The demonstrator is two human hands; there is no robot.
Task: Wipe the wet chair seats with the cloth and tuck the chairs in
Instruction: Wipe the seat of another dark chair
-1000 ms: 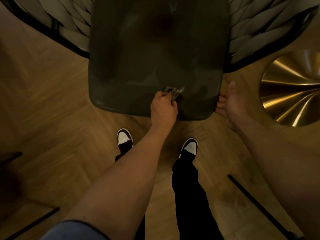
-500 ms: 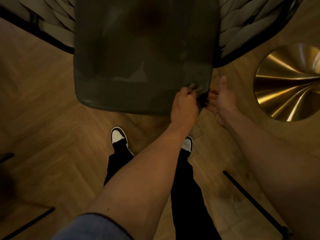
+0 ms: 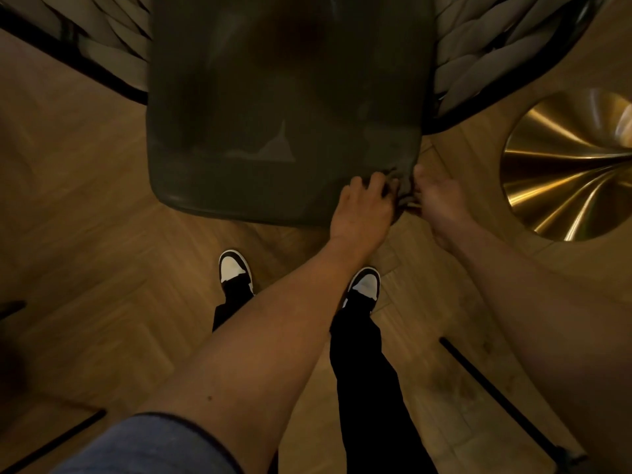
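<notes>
Looking down, the chair seat (image 3: 287, 107) is dark green and smooth, with rounded corners. A pale shiny patch near its middle looks wet. Woven grey strips of the chair back (image 3: 492, 53) fan out on both sides of the seat.

The cloth (image 3: 402, 186) is small, dark and scrunched up. It lies on the front right corner of the seat, right at the edge. It is hard to see its full shape because it is dark and partly hidden.

The left hand (image 3: 362, 210) rests on that corner with its fingers curled over the cloth, holding it against the seat. The right hand (image 3: 441, 196) is just beside the cloth, off the side edge of the seat. Its thumb points up and its fingers reach toward the cloth, but I cannot tell if they hold it.

Two black and white shoes (image 3: 236, 271) stand on the wooden floor (image 3: 85, 217) below the seat. A shiny gold base (image 3: 574, 169) sits to the right
</notes>
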